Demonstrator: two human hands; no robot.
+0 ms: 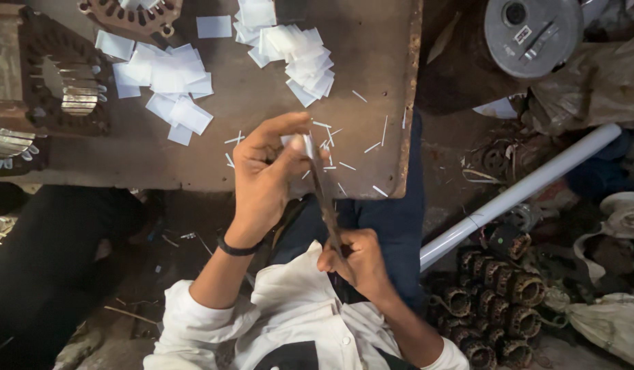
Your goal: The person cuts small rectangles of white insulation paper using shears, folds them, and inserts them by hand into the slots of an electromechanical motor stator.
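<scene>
White paper slip (298, 142) pinched in left hand (265, 175), right hand (355, 260) on long dark scissors (325, 202)

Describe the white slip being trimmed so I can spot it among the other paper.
On the brown board, pass the two piles of loose white squares near its far edge. The slip sits at the near edge, pinched in the left hand, the only piece off the board and touching scissors.

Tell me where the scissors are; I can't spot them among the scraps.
In the head view, the scissors are at centre, gripped by the right hand, blades reaching up to the white slip pinched by the left hand.
</scene>
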